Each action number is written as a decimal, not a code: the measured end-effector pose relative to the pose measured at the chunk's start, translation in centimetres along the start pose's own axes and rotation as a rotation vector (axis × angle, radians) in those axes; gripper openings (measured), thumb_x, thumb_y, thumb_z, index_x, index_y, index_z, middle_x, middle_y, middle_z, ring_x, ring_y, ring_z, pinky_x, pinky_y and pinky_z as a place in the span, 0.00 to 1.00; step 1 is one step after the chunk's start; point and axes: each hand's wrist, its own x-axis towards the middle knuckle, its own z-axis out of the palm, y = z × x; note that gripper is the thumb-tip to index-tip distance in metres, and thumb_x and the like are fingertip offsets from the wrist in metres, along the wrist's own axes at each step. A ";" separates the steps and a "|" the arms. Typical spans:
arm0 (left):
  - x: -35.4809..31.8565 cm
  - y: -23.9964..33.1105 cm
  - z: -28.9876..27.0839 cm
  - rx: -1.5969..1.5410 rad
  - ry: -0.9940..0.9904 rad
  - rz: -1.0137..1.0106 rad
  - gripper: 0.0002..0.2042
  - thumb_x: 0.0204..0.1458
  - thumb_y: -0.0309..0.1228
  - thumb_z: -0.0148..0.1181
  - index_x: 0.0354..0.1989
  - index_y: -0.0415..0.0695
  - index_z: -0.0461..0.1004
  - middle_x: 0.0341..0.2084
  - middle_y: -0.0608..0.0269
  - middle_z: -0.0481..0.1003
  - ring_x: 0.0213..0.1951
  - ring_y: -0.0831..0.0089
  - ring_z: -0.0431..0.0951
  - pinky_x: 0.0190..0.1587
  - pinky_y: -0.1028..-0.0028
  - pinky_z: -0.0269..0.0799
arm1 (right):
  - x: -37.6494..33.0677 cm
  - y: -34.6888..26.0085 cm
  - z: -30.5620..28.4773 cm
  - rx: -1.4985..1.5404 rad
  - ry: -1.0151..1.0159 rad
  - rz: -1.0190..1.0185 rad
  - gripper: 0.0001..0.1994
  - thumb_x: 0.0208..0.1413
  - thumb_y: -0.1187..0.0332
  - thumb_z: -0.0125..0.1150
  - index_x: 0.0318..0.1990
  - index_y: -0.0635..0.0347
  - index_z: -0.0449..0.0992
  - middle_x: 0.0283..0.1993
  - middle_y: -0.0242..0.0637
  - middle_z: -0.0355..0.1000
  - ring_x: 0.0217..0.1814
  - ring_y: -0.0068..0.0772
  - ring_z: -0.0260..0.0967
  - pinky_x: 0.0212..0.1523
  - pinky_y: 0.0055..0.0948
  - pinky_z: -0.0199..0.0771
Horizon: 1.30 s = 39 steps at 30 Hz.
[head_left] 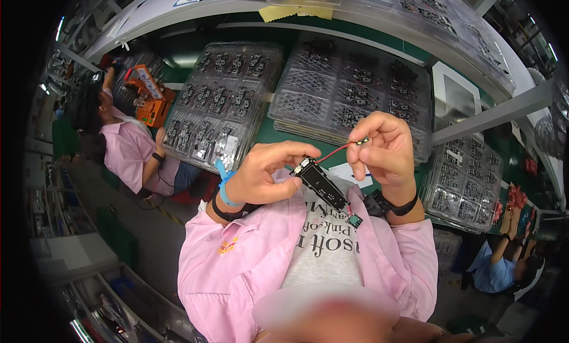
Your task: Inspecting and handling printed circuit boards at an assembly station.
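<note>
In front of my chest, my left hand (267, 172) pinches one end of a black rectangular circuit module (323, 186) between thumb and fingers. The module tilts down to the right. From its held end a thin red wire (335, 153) runs up to a small green circuit board (362, 141), which my right hand (385, 150) grips between thumb and forefinger. Another small green board (355, 221) dangles on a short wire from the module's lower end. A blue strap circles my left wrist.
Clear plastic trays of small electronic parts (222, 100) stand on the green bench at left. More stacked trays (355, 88) lie beyond my hands and others (465, 183) at right. A shelf crosses above. Co-workers sit left, by an orange device (151, 100), and right.
</note>
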 end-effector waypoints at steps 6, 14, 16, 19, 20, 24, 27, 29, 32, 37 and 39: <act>-0.1 -0.1 0.0 0.040 -0.058 -0.011 0.20 0.37 0.18 0.51 0.43 0.25 0.63 0.37 0.50 0.69 0.38 0.71 0.71 0.44 0.76 0.65 | 0.1 -0.4 0.1 -0.296 0.110 0.032 0.04 0.46 0.80 0.48 0.28 0.73 0.67 0.15 0.41 0.65 0.07 0.20 0.55 0.08 0.15 0.52; 0.1 -0.1 -0.1 0.007 -0.068 -0.046 0.19 0.38 0.18 0.50 0.42 0.25 0.63 0.36 0.49 0.69 0.38 0.71 0.71 0.44 0.75 0.65 | 0.4 -1.2 -1.1 0.117 0.018 0.324 0.07 0.49 0.76 0.44 0.28 0.73 0.67 0.11 0.40 0.62 0.04 0.19 0.51 0.05 0.16 0.48; 0.2 -0.2 0.0 0.001 -0.072 -0.054 0.19 0.38 0.18 0.50 0.42 0.25 0.63 0.36 0.49 0.69 0.38 0.71 0.71 0.44 0.75 0.65 | 0.4 -1.2 -1.3 0.114 -0.030 0.321 0.08 0.50 0.75 0.43 0.29 0.73 0.67 0.13 0.40 0.64 0.06 0.20 0.54 0.05 0.16 0.50; 0.3 -0.4 0.3 -0.014 -0.006 0.037 0.19 0.36 0.18 0.52 0.42 0.29 0.65 0.31 0.58 0.70 0.30 0.78 0.71 0.34 0.80 0.68 | 0.5 -1.2 -0.9 0.022 -0.007 0.291 0.09 0.51 0.74 0.42 0.31 0.73 0.67 0.16 0.41 0.65 0.09 0.21 0.57 0.08 0.16 0.54; 0.2 -0.4 0.3 -0.014 -0.006 0.037 0.19 0.36 0.18 0.52 0.42 0.29 0.65 0.31 0.58 0.70 0.30 0.78 0.71 0.34 0.80 0.68 | 0.6 -1.2 -0.7 -0.071 0.041 0.260 0.09 0.52 0.73 0.43 0.32 0.73 0.68 0.18 0.41 0.66 0.11 0.22 0.60 0.10 0.16 0.57; 0.0 -0.7 0.1 -0.065 0.223 0.108 0.20 0.37 0.17 0.53 0.43 0.29 0.63 0.34 0.57 0.69 0.35 0.76 0.71 0.38 0.79 0.67 | -0.3 0.6 -2.2 -0.232 -0.021 0.100 0.10 0.52 0.72 0.45 0.36 0.73 0.67 0.24 0.42 0.69 0.19 0.26 0.66 0.19 0.18 0.66; -0.1 -0.8 0.1 0.004 0.385 0.158 0.20 0.38 0.15 0.53 0.44 0.29 0.61 0.36 0.56 0.68 0.37 0.75 0.70 0.41 0.78 0.67 | -0.9 0.0 -1.8 -0.253 -0.108 0.095 0.11 0.52 0.72 0.47 0.39 0.72 0.67 0.27 0.42 0.69 0.24 0.26 0.69 0.27 0.19 0.69; -0.1 -0.9 0.0 -0.003 0.396 0.166 0.21 0.38 0.15 0.53 0.45 0.29 0.61 0.36 0.56 0.68 0.37 0.75 0.70 0.41 0.78 0.67 | -1.2 -0.5 -1.3 -0.225 -0.140 0.218 0.11 0.52 0.74 0.50 0.41 0.70 0.67 0.29 0.40 0.70 0.29 0.24 0.70 0.34 0.19 0.69; -0.2 -0.8 0.0 -0.019 0.402 0.175 0.21 0.38 0.14 0.53 0.45 0.29 0.60 0.37 0.55 0.68 0.37 0.74 0.71 0.41 0.78 0.68 | -1.2 -0.7 -1.5 -0.212 -0.158 0.182 0.11 0.50 0.77 0.50 0.42 0.70 0.68 0.30 0.41 0.70 0.30 0.26 0.70 0.34 0.20 0.69; -0.3 -0.6 -0.1 -0.109 0.384 0.185 0.20 0.39 0.15 0.53 0.45 0.29 0.60 0.37 0.54 0.68 0.37 0.74 0.71 0.40 0.78 0.68 | -1.2 -0.8 -1.0 -0.223 -0.124 0.096 0.09 0.50 0.78 0.50 0.39 0.71 0.70 0.31 0.42 0.71 0.30 0.27 0.71 0.33 0.21 0.70; -0.2 -0.7 -0.3 -0.120 0.385 0.199 0.20 0.39 0.15 0.53 0.45 0.29 0.59 0.37 0.54 0.68 0.37 0.73 0.71 0.40 0.78 0.69 | -1.2 -0.8 -0.9 -0.263 -0.112 0.061 0.08 0.50 0.79 0.49 0.38 0.71 0.70 0.31 0.42 0.71 0.30 0.27 0.71 0.32 0.21 0.71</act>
